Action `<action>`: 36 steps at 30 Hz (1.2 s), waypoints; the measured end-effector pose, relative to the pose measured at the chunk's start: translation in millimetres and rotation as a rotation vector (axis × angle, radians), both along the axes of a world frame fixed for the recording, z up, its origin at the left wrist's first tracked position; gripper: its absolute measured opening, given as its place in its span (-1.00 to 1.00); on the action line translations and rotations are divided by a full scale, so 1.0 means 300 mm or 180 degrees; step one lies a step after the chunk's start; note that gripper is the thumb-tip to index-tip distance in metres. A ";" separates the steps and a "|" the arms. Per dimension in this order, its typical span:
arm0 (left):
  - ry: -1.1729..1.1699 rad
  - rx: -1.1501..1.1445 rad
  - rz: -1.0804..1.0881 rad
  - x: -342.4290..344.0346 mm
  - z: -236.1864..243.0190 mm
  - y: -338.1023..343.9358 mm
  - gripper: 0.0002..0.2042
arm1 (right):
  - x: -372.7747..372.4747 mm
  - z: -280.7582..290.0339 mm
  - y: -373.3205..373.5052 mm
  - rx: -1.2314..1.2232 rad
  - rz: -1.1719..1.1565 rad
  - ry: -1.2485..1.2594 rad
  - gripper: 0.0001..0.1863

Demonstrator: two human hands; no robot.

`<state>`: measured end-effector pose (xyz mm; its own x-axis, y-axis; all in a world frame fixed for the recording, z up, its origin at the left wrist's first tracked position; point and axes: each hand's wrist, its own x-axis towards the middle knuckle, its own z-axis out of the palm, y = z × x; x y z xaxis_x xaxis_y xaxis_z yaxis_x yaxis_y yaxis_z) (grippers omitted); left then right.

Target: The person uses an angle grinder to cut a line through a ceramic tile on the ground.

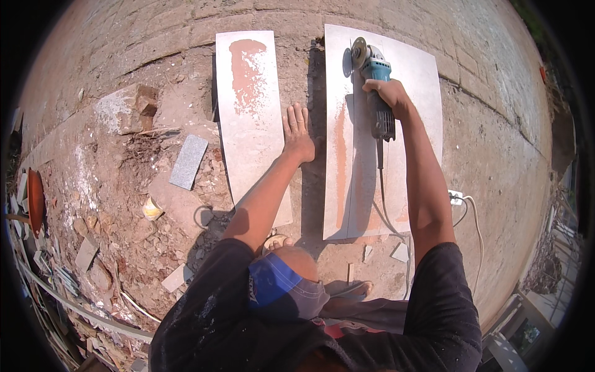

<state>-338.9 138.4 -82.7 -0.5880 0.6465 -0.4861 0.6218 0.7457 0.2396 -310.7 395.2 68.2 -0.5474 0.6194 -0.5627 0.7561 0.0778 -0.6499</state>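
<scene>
My right hand is wrapped round the teal and black body of an angle grinder. The grinder's cutting disc is at the far end of the wide pale tile, apparently raised a little, with its shadow beside it. A thin line runs lengthwise down that tile, and reddish-brown dust lies along it. My left hand rests with fingers stretched out at the right edge of a narrower tile strip. Reddish dust covers the strip's far part. Whether the left palm presses on the strip or the ground, I cannot tell.
The grinder's cord trails back over the wide tile toward a white socket block at right. Left are a broken block, a small grey tile piece, a yellow-white lump, rubble and an orange pan. Tile shards lie near my feet.
</scene>
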 end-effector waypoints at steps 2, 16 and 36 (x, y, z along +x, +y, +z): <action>-0.0002 -0.0079 -0.0028 -0.003 0.006 0.003 0.03 | -0.008 -0.003 0.004 -0.0008 -0.0016 0.0010 -0.57; 0.0076 0.0094 0.0020 0.005 -0.014 -0.007 0.03 | -0.052 0.006 0.023 -0.0061 0.0098 -0.0018 -0.49; 0.0101 0.0513 0.0118 0.008 -0.048 -0.025 0.01 | -0.023 0.008 0.002 -0.0058 0.0125 -0.0061 -0.57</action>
<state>-336.3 130.9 -97.1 -0.6263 0.6922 -0.3586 0.6037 0.7217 0.3388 -317.6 395.8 70.7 -0.5602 0.5873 -0.5842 0.7649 0.0960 -0.6369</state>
